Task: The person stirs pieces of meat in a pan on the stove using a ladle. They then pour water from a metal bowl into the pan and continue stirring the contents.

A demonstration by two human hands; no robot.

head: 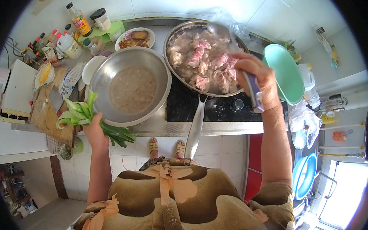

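Observation:
My left hand (96,132) grips a bundle of scallions (81,111), the pale ends pointing up and left and the green leaves hanging to the right. Just beyond it sits a wide steel basin (130,120) with cloudy brownish liquid in it. My right hand (257,76) is closed around the purple-grey handle of a ladle or spatula (252,92), whose metal head is blurred above the far side of a steel frying pan (200,93). Chunks of meat (195,56), some pink and some greyed, lie in murky liquid in that pan. Its long handle (195,128) points towards me.
The pan stands on a black cooktop (186,107). Left are a cutting board (43,114), a cleaver (57,97), several sauce bottles (79,20) and a plate of food (150,35). A green plastic tub (283,73) stands right, and a blue basin (297,180) sits nearer me.

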